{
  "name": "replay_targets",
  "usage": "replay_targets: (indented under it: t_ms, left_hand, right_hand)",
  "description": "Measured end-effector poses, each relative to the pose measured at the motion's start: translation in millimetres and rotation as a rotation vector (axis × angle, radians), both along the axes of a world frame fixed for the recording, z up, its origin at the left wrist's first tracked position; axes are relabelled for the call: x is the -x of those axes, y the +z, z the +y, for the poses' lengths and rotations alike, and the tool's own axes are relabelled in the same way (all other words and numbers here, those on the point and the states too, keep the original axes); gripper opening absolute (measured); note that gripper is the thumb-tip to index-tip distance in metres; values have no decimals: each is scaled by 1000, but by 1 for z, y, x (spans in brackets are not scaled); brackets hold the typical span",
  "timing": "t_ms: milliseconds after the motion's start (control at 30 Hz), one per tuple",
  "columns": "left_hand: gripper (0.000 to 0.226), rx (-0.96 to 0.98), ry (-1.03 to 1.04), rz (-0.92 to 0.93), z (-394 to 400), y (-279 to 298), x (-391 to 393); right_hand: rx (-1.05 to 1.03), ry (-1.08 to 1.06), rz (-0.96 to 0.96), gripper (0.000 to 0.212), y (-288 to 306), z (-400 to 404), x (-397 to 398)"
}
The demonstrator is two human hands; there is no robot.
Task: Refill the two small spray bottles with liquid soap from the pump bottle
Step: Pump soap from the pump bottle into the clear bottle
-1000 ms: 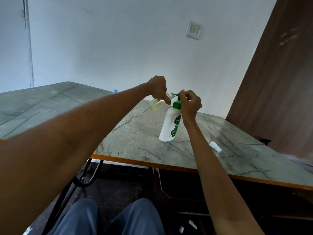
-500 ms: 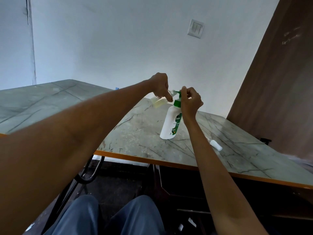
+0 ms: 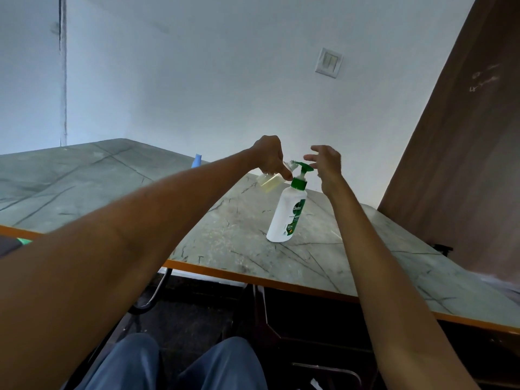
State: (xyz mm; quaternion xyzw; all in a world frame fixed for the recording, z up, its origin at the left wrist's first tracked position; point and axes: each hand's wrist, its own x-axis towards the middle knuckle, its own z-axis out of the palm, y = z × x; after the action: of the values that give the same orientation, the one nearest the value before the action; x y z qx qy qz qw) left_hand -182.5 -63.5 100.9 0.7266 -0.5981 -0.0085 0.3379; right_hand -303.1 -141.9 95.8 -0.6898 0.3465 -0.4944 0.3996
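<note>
- Green pump (image 3: 303, 166) of pump bottle (image 3: 287, 213) on counter (image 3: 230, 235); my right hand (image 3: 326, 164) hovers over it, grip apart.
- Left hand (image 3: 268, 156) grip pinches tilted spray bottle (image 3: 269, 181) at nozzle; risk: mouth misaligned, soap spills.

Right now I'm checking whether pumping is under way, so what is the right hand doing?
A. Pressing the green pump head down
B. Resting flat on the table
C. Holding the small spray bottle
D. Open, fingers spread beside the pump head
D: the right hand is open with fingers spread beside the green pump head, while the left hand holds the small spray bottle.
</note>
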Motion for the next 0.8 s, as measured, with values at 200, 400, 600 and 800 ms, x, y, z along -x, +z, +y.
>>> replay_targets:
  t_ms: [200,400,600,800]
  left_hand:
    - [39,-15,20,-24,1,2,1]
    - [33,-45,16,-47,3,4,-3]
    - [37,-53,24,-61,4,-6,-4]
    - [34,-50,22,-47,7,1,-2]
  right_hand:
    - [-169,61,432,20,15,15,-9]
    - [-169,39,624,36,15,22,-10]
    - [-126,26,712,41,7,22,-12]
    - [-99,60,729,23,18,30,-9]
